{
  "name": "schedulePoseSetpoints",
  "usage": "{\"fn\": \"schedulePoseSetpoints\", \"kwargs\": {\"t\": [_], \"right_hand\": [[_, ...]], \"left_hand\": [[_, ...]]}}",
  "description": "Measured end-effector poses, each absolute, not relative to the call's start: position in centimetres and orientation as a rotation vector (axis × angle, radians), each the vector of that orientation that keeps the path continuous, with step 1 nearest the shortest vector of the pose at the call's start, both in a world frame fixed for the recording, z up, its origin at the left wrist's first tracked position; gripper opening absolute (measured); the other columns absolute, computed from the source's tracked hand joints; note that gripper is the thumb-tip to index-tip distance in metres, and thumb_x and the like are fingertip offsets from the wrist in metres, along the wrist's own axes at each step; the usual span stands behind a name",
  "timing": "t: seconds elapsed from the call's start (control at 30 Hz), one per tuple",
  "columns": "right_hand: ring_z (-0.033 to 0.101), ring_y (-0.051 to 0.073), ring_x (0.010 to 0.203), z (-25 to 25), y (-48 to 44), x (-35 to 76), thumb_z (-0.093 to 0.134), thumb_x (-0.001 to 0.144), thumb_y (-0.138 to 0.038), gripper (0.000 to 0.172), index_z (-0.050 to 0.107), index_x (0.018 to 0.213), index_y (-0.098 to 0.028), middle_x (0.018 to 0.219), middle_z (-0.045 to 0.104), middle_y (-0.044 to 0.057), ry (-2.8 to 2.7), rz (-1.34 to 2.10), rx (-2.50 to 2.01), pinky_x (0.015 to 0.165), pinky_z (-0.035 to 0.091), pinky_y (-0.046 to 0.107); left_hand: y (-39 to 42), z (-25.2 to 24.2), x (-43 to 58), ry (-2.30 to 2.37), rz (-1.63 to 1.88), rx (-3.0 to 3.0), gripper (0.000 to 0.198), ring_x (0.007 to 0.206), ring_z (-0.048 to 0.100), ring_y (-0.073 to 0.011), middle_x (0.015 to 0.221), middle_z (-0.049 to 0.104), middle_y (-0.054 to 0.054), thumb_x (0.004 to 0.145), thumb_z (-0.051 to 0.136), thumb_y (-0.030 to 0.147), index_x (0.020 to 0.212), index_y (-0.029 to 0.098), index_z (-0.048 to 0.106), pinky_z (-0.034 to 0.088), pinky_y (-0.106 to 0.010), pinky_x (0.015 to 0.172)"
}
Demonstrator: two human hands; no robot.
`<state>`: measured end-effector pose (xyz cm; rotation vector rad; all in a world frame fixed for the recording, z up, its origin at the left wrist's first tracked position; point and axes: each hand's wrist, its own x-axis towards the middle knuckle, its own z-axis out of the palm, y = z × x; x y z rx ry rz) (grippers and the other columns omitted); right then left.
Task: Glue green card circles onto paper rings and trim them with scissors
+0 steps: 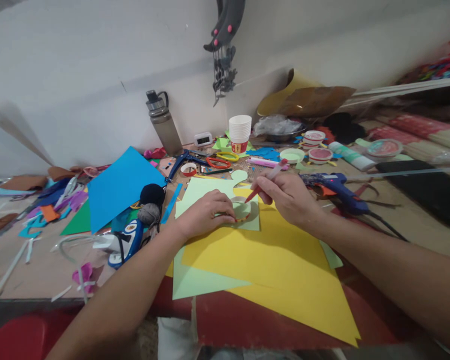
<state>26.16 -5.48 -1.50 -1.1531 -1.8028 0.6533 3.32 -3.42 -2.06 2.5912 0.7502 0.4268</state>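
My right hand (288,196) grips a red pen (255,192), its tip pointing down at a sheet of pale green paper (195,192). A round, shallow ring (243,219) with a red-patterned edge, like a slice of paper cup, lies on that sheet. My left hand (212,210) rests on the paper with curled fingers, thumb and fingertips holding the ring's left side. The pen tip is at the ring's upper right; whether it touches the paper I cannot tell. Yellow sheets (277,260) lie under the green one. A round pale green cutout (239,175) sits just beyond.
Stacked paper cups (240,131), scissors (218,162) and a bottle (164,125) stand or lie at the back. At right are a blue glue gun (337,192) and a black phone-like slab (427,190). Blue card (123,192) and paper scraps lie at left.
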Motion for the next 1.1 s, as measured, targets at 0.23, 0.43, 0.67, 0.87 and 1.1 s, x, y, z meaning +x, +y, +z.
{"fn": "schedulePoseSetpoints", "kwargs": {"t": [0.23, 0.43, 0.67, 0.87, 1.1], "right_hand": [[0.044, 0.012, 0.05, -1.5, -5.5, 26.1, 0.041, 0.094, -0.038, 0.044, 0.051, 0.054, -0.021, 0.052, 0.048, -0.002, -1.799, 0.649, -1.146, 0.054, 0.033, 0.029], [0.044, 0.012, 0.05, -1.4, -5.5, 26.1, 0.041, 0.093, -0.039, 0.042, 0.052, 0.056, -0.022, 0.052, 0.048, -0.002, -1.802, 0.653, -1.146, 0.054, 0.033, 0.029], [0.045, 0.014, 0.05, -1.3, -5.8, 26.2, 0.042, 0.093, -0.04, 0.043, 0.051, 0.054, -0.023, 0.052, 0.049, -0.001, -1.785, 0.677, -1.133, 0.054, 0.035, 0.03], [0.052, 0.014, 0.054, -1.1, -6.3, 26.2, 0.043, 0.093, -0.033, 0.046, 0.047, 0.048, -0.024, 0.058, 0.057, 0.001, -1.871, 0.616, -1.028, 0.057, 0.039, 0.031], [0.053, 0.012, 0.052, -1.6, -5.7, 26.5, 0.045, 0.093, -0.025, 0.045, 0.046, 0.048, -0.022, 0.061, 0.061, 0.0, -1.987, 0.488, -0.915, 0.055, 0.039, 0.029]], "left_hand": [[-3.5, -2.3, 3.2, 0.767, 0.488, 2.548, 0.012, 0.103, 0.058, -0.0193, 0.101, 0.066, -0.006, 0.086, 0.065, 0.031, 0.091, 0.023, 0.073, 0.047, -0.036, 0.094], [-3.1, -2.1, 3.0, 0.796, 0.581, 2.476, 0.049, 0.126, 0.05, -0.0235, 0.132, 0.055, -0.01, 0.075, 0.076, 0.041, 0.121, 0.026, 0.063, 0.039, -0.041, 0.108], [-2.5, -2.2, 3.0, 0.781, 0.533, 2.394, 0.049, 0.127, 0.052, -0.0213, 0.134, 0.06, -0.007, 0.08, 0.072, 0.036, 0.127, 0.027, 0.058, 0.037, -0.041, 0.11], [-2.4, -2.7, 3.0, 0.759, 0.563, 2.388, 0.042, 0.124, 0.054, -0.0206, 0.131, 0.062, -0.007, 0.081, 0.071, 0.032, 0.121, 0.025, 0.062, 0.039, -0.039, 0.108], [-2.3, -3.3, 3.1, 0.704, 0.618, 2.373, 0.04, 0.12, 0.058, -0.0218, 0.131, 0.062, -0.009, 0.082, 0.07, 0.035, 0.12, 0.023, 0.063, 0.044, -0.038, 0.103]]}}
